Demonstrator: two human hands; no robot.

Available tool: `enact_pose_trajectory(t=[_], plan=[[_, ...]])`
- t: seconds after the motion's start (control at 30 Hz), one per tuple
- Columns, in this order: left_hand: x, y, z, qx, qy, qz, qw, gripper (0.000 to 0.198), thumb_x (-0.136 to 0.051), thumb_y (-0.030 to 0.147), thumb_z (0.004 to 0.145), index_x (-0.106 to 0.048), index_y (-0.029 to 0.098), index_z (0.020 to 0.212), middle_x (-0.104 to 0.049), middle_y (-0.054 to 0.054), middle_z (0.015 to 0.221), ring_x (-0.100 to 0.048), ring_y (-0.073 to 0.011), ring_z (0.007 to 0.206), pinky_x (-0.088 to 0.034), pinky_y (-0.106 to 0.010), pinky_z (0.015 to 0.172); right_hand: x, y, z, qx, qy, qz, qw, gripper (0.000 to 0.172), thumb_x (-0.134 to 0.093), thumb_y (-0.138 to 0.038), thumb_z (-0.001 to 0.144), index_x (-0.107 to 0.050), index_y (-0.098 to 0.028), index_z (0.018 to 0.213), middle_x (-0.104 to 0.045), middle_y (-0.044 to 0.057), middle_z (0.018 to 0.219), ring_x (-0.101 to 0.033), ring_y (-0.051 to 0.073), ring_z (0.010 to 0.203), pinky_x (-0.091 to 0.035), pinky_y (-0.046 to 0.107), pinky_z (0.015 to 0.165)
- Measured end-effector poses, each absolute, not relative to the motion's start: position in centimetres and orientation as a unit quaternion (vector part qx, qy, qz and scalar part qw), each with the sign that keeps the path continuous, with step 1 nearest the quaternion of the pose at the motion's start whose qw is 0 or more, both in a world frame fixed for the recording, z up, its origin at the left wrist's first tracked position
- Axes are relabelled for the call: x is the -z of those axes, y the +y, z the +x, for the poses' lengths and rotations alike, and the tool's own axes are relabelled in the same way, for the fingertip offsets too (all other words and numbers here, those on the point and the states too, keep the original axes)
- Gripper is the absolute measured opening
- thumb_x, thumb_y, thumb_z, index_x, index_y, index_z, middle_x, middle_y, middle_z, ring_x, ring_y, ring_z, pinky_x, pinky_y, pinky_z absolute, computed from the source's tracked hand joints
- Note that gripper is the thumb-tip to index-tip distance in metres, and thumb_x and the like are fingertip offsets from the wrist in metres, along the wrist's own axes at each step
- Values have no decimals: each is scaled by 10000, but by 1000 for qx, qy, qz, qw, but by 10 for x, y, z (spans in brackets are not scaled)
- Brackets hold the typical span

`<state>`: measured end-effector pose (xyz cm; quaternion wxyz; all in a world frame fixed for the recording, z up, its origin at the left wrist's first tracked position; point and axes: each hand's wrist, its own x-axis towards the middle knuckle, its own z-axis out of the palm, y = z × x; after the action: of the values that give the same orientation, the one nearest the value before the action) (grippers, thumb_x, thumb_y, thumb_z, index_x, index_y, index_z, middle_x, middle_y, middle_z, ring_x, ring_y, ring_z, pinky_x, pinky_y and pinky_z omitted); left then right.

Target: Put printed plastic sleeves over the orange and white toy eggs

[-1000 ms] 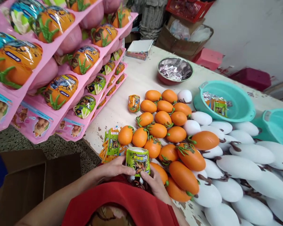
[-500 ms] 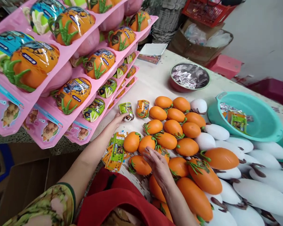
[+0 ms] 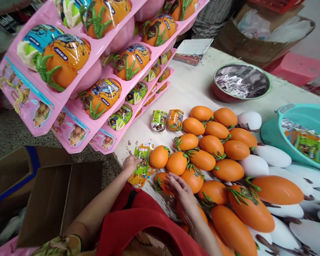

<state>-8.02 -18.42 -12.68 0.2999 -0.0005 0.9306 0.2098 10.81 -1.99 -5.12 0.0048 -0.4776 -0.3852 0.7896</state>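
My left hand (image 3: 131,163) rests on a small stack of green and orange printed sleeves (image 3: 142,167) at the table's near left edge, fingers curled on the top one. My right hand (image 3: 181,190) lies over an orange plastic egg (image 3: 163,182) at the front of a heap of orange eggs (image 3: 212,145), fingers bent around it. Two wrapped eggs, one green (image 3: 158,120) and one orange (image 3: 175,119), stand at the heap's far left.
White eggs (image 3: 254,165) lie to the right. Pink display trays of wrapped eggs (image 3: 96,67) lean at the left. A steel bowl of foil packets (image 3: 241,82) and a teal basin (image 3: 306,131) sit behind. Open cardboard boxes (image 3: 45,192) stand on the floor.
My left hand set the green wrapped egg beside the orange wrapped one, then drew back to the stack of sleeves. My right hand moved onto an orange egg in the heap.
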Motion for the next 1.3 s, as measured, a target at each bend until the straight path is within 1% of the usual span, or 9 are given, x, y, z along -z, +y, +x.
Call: enact_pose_trajectory(t=[0.2,0.37,0.53,0.7,0.9,1.07,1.17,1.23,1.3], plan=[[115,-191,-93,-298,915,-2,272,178,-619,267,744,-510,199,620,-535,18,605,-535,-155,660,-320,-233,587,47,-25,103,-763,-462,-452,1,502,-761,-521,684,-670,-190,1051,-688,68,1045,-628,231,945,-479,347,877],[66,-197,-72,-432,841,53,322,215,-599,349,748,-472,197,665,-538,47,610,-532,-124,614,-372,-205,579,41,-41,79,-766,-515,-384,5,564,-806,-513,604,-670,-222,1067,-662,70,1173,-609,248,1042,-473,354,905],[21,-180,-44,-609,659,3,442,395,-806,322,562,-589,170,854,-648,12,730,-604,-136,664,-456,-238,649,39,-51,58,-805,-498,-320,-23,392,-791,-546,583,-661,-184,658,-689,18,693,-593,160,621,-473,286,631],[19,-166,-43,-608,622,-72,489,503,-851,412,473,-680,97,825,-693,-72,724,-628,-191,640,-498,-320,665,41,-43,71,-799,-477,-365,3,438,-835,-499,512,-662,-147,707,-655,14,634,-517,131,533,-420,264,552],[11,-157,-32,-544,741,93,383,278,-785,416,602,-681,160,628,-630,2,623,-561,-155,622,-438,-238,591,34,-24,101,-585,-681,-428,108,242,-632,-389,724,-585,-170,635,-591,9,614,-481,146,593,-370,257,560],[0,-131,-10,-566,622,126,527,216,-809,323,621,-720,184,761,-691,-15,745,-625,-183,719,-504,-229,640,30,-14,138,-479,-742,-454,118,125,-683,-235,667,-583,-186,609,-579,-19,604,-453,124,594,-323,235,566],[-4,-111,-5,-623,566,-9,540,310,-817,244,596,-709,198,883,-722,-24,815,-662,-177,694,-557,-246,631,23,4,176,-527,-728,-425,109,187,-687,-371,721,-624,-196,709,-599,-18,625,-502,135,585,-374,239,566],[-6,-102,-6,-620,577,-67,527,331,-793,205,617,-698,198,934,-734,-35,838,-678,-185,667,-578,-266,592,15,35,211,-509,-673,-495,207,326,-635,-482,770,-637,-194,923,-654,22,803,-577,176,708,-452,277,653],[-8,-95,-8,-617,589,-101,513,300,-756,180,660,-694,178,954,-741,-55,887,-695,-202,705,-595,-290,605,8,82,247,-372,-575,-642,343,567,-631,-545,761,-533,-176,1181,-620,97,1087,-583,236,953,-472,347,829]])
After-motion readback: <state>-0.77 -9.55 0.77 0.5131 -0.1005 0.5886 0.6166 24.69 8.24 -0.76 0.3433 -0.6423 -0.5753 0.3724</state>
